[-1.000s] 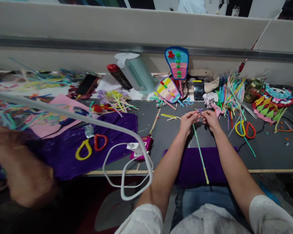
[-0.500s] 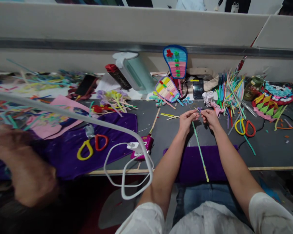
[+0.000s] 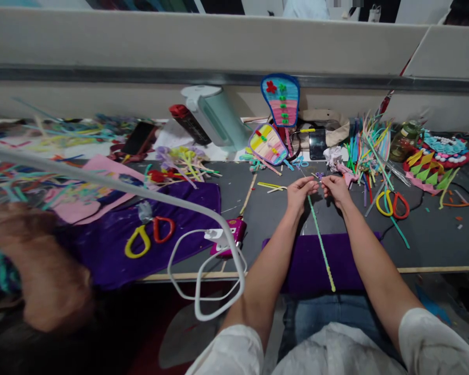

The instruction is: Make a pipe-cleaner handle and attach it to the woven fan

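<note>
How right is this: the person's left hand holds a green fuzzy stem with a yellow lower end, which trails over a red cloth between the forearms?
One thing is off: the cloth is purple, not red, as the head view shows. The left hand does hold the green fuzzy stem.

Pale partition (image 3: 203,41), grey rail (image 3: 121,75), dark worktop (image 3: 433,239), wooden edging (image 3: 433,270), dim light

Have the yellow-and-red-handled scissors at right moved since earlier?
No; against the dark grey tabletop, those scissors lie in the same spot.
</note>
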{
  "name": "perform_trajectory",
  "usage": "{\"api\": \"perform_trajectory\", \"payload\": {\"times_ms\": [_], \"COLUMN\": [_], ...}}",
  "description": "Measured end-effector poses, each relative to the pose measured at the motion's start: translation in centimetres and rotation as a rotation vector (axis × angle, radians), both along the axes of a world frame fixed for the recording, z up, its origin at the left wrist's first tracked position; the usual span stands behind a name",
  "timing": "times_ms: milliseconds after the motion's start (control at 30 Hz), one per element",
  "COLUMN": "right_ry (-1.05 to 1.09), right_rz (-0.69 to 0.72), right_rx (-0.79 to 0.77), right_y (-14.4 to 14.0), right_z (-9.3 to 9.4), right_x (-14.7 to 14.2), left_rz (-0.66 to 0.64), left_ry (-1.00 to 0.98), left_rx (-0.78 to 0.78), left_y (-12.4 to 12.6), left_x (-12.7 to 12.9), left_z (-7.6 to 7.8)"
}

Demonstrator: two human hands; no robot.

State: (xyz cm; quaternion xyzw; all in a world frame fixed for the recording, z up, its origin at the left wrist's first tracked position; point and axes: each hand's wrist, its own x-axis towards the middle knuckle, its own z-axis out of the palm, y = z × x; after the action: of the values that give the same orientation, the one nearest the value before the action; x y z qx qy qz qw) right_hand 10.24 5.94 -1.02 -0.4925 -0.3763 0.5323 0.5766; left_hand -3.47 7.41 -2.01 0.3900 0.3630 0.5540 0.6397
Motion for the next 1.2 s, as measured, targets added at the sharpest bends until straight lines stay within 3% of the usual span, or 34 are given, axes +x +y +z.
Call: {"api": "perform_trajectory", "payload": {"times_ms": [600, 867, 1200], "right_ry": [-0.006, 0.005, 0.010], "right_rz": [-0.016, -0.061, -0.050], "right_rx": [-0.029, -0.036, -0.048], "right_y": [-0.10, 0.02, -0.03], "right_z": [0.04, 0.01, 0.13], "right_x": [-0.25, -0.16, -0.11], "left_rz": [0.037, -0.049, 0.001], "left_ry": [0.007, -0.005, 0.031], "left_rx": [-0.084, -0.040, -0.002], "left_y": [0.06, 0.10, -0.06], "left_x": [0.06, -0.14, 0.03], "left_z": [0.01, -0.08, 0.02]}}
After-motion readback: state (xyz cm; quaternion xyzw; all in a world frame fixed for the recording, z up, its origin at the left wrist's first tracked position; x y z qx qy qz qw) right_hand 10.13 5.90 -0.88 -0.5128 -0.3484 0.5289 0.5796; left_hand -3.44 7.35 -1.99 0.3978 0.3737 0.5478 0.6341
